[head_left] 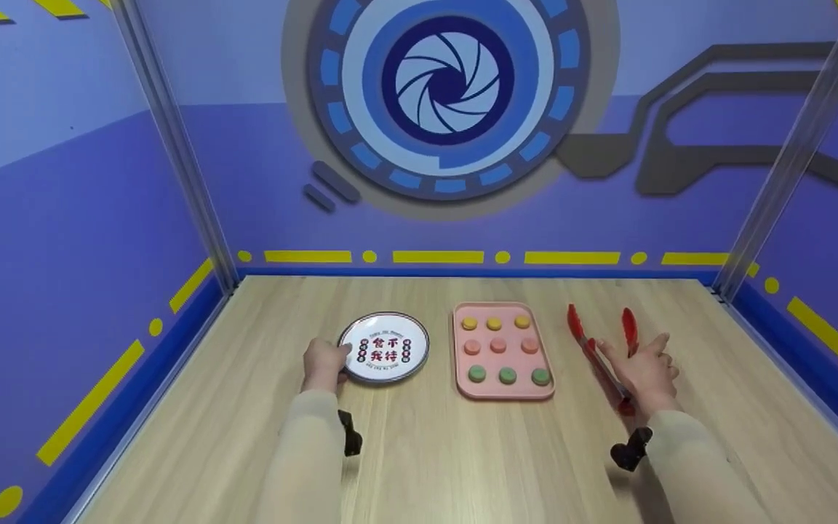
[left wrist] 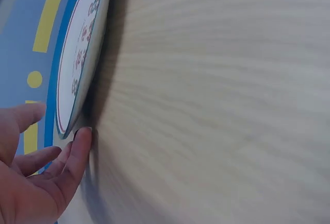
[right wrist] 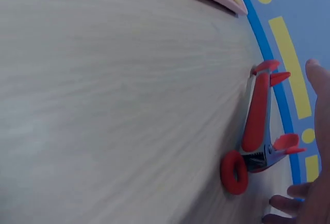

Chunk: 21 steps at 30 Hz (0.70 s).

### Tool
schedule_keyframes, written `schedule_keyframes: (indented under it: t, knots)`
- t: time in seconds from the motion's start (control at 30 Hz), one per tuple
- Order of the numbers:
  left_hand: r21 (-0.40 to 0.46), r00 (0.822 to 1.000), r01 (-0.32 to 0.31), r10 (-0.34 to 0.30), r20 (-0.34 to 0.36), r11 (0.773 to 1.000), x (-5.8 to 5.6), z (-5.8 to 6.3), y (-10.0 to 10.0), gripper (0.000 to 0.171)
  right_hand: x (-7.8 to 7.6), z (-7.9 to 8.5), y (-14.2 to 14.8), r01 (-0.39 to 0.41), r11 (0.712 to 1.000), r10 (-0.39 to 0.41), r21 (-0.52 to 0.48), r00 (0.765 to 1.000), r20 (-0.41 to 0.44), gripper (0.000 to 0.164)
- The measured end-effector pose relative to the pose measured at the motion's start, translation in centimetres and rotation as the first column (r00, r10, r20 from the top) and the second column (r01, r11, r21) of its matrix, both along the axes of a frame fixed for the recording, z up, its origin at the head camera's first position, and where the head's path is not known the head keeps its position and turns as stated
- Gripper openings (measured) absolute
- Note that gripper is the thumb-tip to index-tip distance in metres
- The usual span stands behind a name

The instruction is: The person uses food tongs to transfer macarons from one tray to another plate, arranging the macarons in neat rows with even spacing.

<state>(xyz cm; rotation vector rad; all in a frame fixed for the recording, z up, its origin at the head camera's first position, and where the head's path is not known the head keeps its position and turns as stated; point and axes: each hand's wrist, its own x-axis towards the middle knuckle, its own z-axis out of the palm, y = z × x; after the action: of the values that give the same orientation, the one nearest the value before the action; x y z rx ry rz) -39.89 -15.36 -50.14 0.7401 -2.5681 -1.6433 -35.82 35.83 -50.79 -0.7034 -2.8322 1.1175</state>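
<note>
A round white plate (head_left: 393, 336) with a dark rim and red and black characters lies on the wooden table. At its left edge is my left hand (head_left: 324, 362), thumb at the rim. The left wrist view shows those fingers (left wrist: 77, 157) extended beside and below the rim, with the thumb apart from them. Red-and-metal tongs (head_left: 603, 366) lie spread on the right of the table. Over their right arm hovers my right hand (head_left: 648, 371), fingers spread and gripping nothing. In the right wrist view, the tongs' red ring end (right wrist: 234, 172) points toward the wrist.
Between the plate and tongs sits a pink tray (head_left: 503, 393) holding rows of yellow, pink and green macaron-like pieces (head_left: 498, 346). A blue-purple wall (head_left: 259, 182) rises behind the table (head_left: 426, 458), and side panels with metal posts (head_left: 172, 131) flank it.
</note>
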Motion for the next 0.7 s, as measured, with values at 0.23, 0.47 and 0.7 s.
schedule_keyframes:
  t: [0.23, 0.47, 0.7]
  knots:
    - [0.076, 1.0, -0.028, 0.027, 0.008, 0.997, -0.1, -0.7, -0.2, 0.043, 0.4, -0.2, -1.0, 0.017, 1.0, -0.017, 0.011, 0.999, -0.027, 0.142]
    - [0.128, 0.999, -0.049, 0.051, -0.007, 0.991, 0.0, -1.1, -0.2, 0.045, 1.0, -0.8, -1.5, -0.001, 0.997, 0.007, 0.083, 0.998, -0.065, 0.129]
    - [0.173, 0.998, -0.044, 0.05, -0.033, 0.984, 0.1, -1.7, -0.4, 0.05, 1.0, -1.4, -1.6, 0.004, 0.99, 0.008, 0.142, 0.997, -0.083, 0.103]
